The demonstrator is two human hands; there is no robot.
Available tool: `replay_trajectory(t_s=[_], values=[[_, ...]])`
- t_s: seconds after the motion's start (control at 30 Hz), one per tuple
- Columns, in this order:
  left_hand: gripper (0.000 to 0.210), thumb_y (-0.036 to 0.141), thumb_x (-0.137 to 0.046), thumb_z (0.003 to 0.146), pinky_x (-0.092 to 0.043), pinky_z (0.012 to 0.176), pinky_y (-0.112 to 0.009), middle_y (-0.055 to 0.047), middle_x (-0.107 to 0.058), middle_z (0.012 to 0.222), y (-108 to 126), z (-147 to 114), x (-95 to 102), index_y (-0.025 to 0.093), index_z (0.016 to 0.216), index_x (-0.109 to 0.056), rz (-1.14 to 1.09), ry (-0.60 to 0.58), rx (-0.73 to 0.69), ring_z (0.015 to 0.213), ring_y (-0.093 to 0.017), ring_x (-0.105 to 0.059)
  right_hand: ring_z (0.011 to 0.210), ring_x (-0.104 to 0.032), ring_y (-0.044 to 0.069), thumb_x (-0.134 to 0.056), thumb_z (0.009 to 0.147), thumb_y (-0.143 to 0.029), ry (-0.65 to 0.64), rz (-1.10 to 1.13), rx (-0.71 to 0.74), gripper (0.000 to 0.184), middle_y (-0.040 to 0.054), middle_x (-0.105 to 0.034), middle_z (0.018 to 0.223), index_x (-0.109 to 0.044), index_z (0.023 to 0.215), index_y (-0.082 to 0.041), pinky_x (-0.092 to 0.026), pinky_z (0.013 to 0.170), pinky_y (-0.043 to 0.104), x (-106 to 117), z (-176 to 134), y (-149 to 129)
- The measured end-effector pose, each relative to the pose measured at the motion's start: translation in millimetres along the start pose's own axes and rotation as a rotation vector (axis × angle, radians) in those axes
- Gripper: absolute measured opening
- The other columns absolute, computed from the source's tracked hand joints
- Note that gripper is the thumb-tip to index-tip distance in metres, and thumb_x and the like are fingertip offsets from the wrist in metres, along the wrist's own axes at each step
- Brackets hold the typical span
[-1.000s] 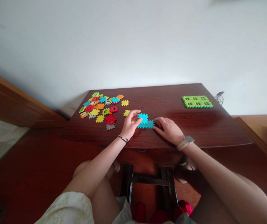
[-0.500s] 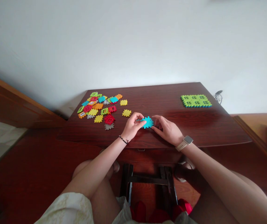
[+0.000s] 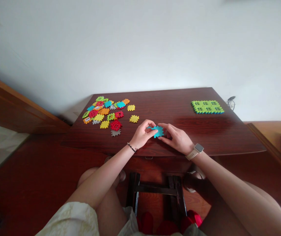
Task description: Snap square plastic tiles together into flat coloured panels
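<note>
The blue tile (image 3: 158, 131) is now met by both hands, so the work is shared; a second ago, it is held by the left hand (image 3: 144, 134) alone. The other blue piece, seen under it then, cannot be clearly made out now. The tile is pinched by the left thumb and fingers, toward six o'clock on the table (image 3: 165, 101). Around its three o'clock side the right hand (image 3: 176, 136) is curled; whether it is gripped there cannot be told. The pile of tiles (image 3: 104, 111) is left at ten o'clock, the green board (image 3: 207, 107) at two.
</note>
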State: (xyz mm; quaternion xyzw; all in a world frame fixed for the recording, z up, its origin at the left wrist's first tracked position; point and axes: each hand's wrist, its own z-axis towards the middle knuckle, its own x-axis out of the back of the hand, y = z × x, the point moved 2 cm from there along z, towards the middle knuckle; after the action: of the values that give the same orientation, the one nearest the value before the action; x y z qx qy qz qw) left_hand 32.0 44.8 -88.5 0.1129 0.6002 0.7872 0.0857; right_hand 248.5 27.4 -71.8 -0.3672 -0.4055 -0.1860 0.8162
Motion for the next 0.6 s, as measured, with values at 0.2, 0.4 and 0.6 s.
replay_trajectory(t_s=[0.2,0.4,0.6], values=[[0.028,0.035,-0.077,0.094,-0.060,0.096,-0.032,-0.008,-0.068,0.117,1.4,-1.3,1.8,0.019,0.113,-0.064,0.076,-0.028,-0.026,0.113,-0.021,-0.069,0.098,-0.070,0.030,-0.067,0.103,-0.059,0.057,-0.158,0.063,0.050,0.0091,-0.076,0.102,-0.062,0.138,-0.024,-0.047,0.092,0.046,4.7,1.3,3.9],[0.026,0.025,-0.071,0.099,-0.059,0.083,-0.030,-0.008,-0.072,0.120,14.5,-5.4,9.9,0.021,0.124,-0.065,0.380,-0.033,-0.148,0.100,-0.019,-0.071,0.083,-0.071,0.024,-0.070,0.101,-0.054,0.032,-0.031,-0.031,0.046,0.0079,-0.076,0.105,-0.063,0.135,-0.024,-0.054,0.078,0.037,19.4,-0.1,8.6],[0.026,0.021,-0.068,0.101,-0.052,0.114,-0.049,-0.011,-0.069,0.130,19.6,-9.0,10.5,0.022,0.127,-0.065,0.758,-0.109,-0.403,0.128,-0.028,-0.063,0.079,-0.070,0.022,-0.072,0.099,-0.051,-0.012,-0.033,-0.091,0.043,0.0066,-0.074,0.104,-0.066,0.131,-0.025,-0.055,0.072,0.034,28.4,-0.1,20.7]])
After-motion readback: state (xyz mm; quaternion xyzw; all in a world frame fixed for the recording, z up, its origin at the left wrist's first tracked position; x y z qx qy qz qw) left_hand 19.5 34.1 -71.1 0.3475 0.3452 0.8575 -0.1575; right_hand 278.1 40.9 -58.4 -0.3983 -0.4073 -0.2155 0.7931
